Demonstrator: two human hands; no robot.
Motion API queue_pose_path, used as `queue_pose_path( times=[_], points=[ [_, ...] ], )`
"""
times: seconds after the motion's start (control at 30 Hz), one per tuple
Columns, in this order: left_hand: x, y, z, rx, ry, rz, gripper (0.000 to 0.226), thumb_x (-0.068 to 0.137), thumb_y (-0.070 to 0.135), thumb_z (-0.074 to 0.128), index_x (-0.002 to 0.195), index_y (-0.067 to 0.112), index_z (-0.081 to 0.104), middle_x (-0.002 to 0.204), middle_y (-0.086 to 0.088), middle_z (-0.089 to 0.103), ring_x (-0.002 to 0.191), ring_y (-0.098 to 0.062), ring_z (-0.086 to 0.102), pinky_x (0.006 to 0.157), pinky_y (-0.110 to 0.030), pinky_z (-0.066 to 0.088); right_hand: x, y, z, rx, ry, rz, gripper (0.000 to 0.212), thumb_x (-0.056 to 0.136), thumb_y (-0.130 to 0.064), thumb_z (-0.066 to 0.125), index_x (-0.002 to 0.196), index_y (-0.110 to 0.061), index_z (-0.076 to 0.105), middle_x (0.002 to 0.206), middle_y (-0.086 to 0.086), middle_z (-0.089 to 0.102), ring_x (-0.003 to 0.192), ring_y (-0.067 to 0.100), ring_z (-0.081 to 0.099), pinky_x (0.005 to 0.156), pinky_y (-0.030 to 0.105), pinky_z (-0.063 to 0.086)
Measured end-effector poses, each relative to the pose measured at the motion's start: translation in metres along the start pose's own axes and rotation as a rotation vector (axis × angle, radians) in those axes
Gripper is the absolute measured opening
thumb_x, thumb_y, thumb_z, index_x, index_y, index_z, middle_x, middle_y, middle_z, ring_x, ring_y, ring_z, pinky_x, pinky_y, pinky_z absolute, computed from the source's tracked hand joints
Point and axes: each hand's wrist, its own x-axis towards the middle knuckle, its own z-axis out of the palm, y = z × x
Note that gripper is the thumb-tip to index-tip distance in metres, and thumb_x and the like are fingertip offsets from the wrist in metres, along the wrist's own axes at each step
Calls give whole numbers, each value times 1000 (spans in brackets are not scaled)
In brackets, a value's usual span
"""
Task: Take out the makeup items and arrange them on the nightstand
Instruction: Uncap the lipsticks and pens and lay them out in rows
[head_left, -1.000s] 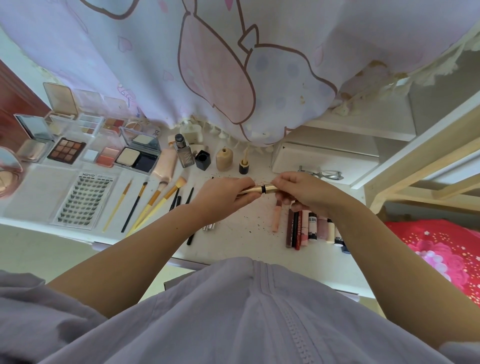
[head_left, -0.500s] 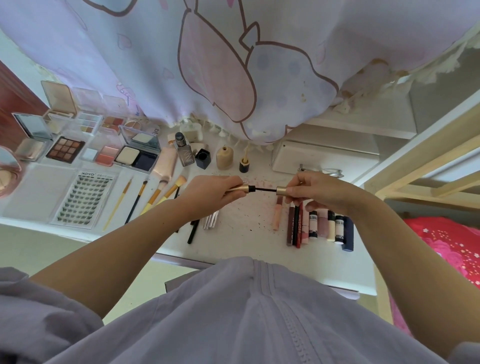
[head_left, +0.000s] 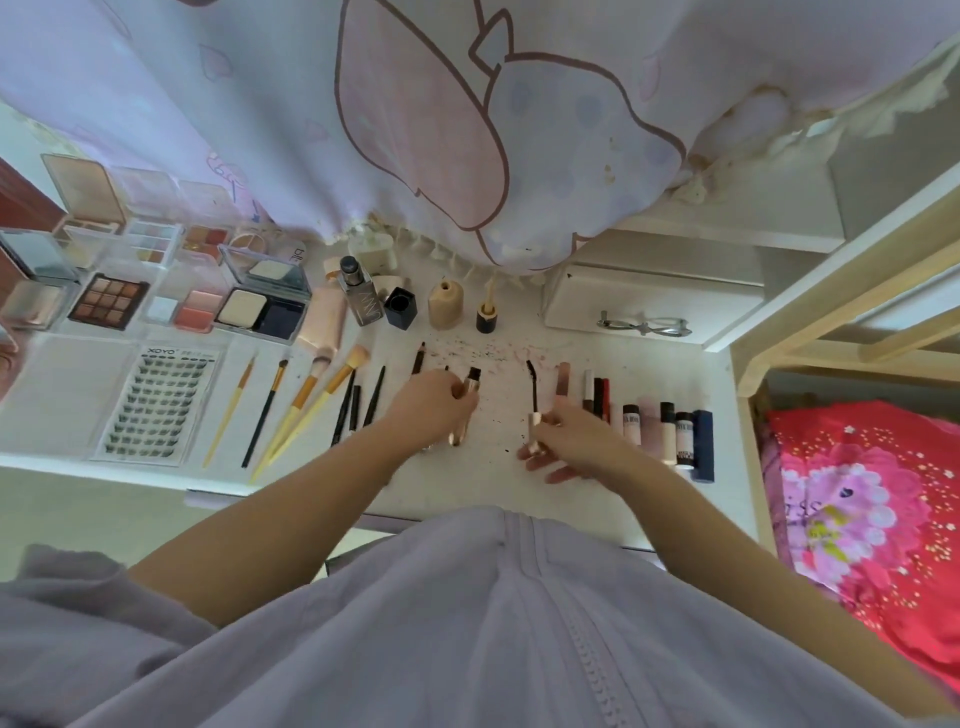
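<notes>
Two pieces now, where half a second ago they were barely apart and a second ago one closed gold mascara. Both came down from mid-air to the white nightstand top (head_left: 498, 483).

Nearest: my right hand (head_left: 576, 441) pinches the gold cap of the black-bristled mascara wand (head_left: 533, 410) between thumb and forefinger, other fingers loosely spread low over the surface. Wand points away from me, brush tip far end. Can't tell if it's touching the top yet.

My left hand (head_left: 428, 400) is curled round the gold mascara tube (head_left: 464, 413), black open neck pointing away, base toward me. Looks laid down or nearly so.

Just right of the wand: row of lipsticks and small tubes (head_left: 654, 426), pink, red, white, dark blue, lying parallel. Left of the tube: black pencils (head_left: 358, 400), then yellow-handled brushes (head_left: 306, 395), then the clear tray of false lashes (head_left: 150, 405).

Further back: beige squat bottle (head_left: 445, 304), black square cap (head_left: 401, 307), grey-topped glass foundation bottle (head_left: 358, 291), open palettes and compacts (head_left: 171, 291) to the far left, metal eyelash curler (head_left: 644, 326) on the white box (head_left: 649, 291) right. Dark crumbs scattered on the surface between.

My read: mascara gets displayed open, tube and wand side by side in the gap between pencils and lipsticks. Layout is mostly full, so the task looks near done. Risk: wet brush smearing the top or the neighbouring pink tube.
</notes>
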Motion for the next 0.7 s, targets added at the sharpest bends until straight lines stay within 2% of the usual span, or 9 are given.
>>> queue_pose_path(
  times=[0.07,0.13,0.23,0.33,0.43,0.5,0.6,0.63,0.7],
  points=[
    [4,-1,7,176,17,-33,39,93,43,46,75,10,56,77,-6,55,83,-24,58,66,-31,45,8,1,23,-45,15,14,16,99,-21,40,98,-8,49,101,8,70,75,15,64,57,24,50],
    [8,-2,9,333,36,-10,40,94,46,42,77,12,54,90,-8,55,98,-25,52,77,-35,45,16,-1,40,-133,70,-3,18,99,-24,38,89,-12,47,97,9,70,75,19,63,60,28,49],
    [16,-2,10,474,53,38,43,95,48,39,93,12,61,109,-11,56,109,-27,47,83,-35,41,29,-7,55,-276,183,-35,26,98,-32,37,95,-9,48,84,5,58,70,18,53,54,27,40],
    [23,-5,10,589,63,59,48,95,49,37,108,10,62,118,-11,54,114,-28,45,87,-36,37,40,-13,68,-325,247,-24,35,97,-40,36,98,-7,49,87,7,53,77,21,51,55,29,33],
    [27,-8,10,624,71,76,49,95,48,35,110,10,62,121,-12,53,115,-28,44,89,-37,36,45,-18,74,-435,297,-13,40,98,-41,35,106,-4,51,92,10,55,88,27,57,66,30,35],
    [29,-10,9,611,74,81,49,96,48,34,111,10,62,122,-12,53,116,-28,44,90,-37,35,48,-18,74,-473,313,-12,43,99,-41,34,106,-3,52,103,14,61,97,30,59,69,30,36],
    [28,-12,5,580,116,76,50,97,47,32,117,8,56,122,-12,54,115,-27,45,90,-37,36,49,-18,67,-469,285,-28,43,97,-42,35,105,-4,54,106,16,63,92,29,58,71,31,39],
    [27,-10,4,563,141,82,50,97,46,31,119,8,54,123,-12,54,116,-27,45,91,-37,37,48,-19,61,-475,272,-41,44,97,-43,35,105,-5,54,105,15,64,90,27,58,76,32,41],
    [26,-1,2,528,194,127,46,98,43,30,121,8,51,123,-11,54,117,-27,45,94,-37,36,44,-20,39,-511,282,-63,43,98,-43,35,109,-7,56,105,13,65,98,25,57,94,38,40]
  ],
)
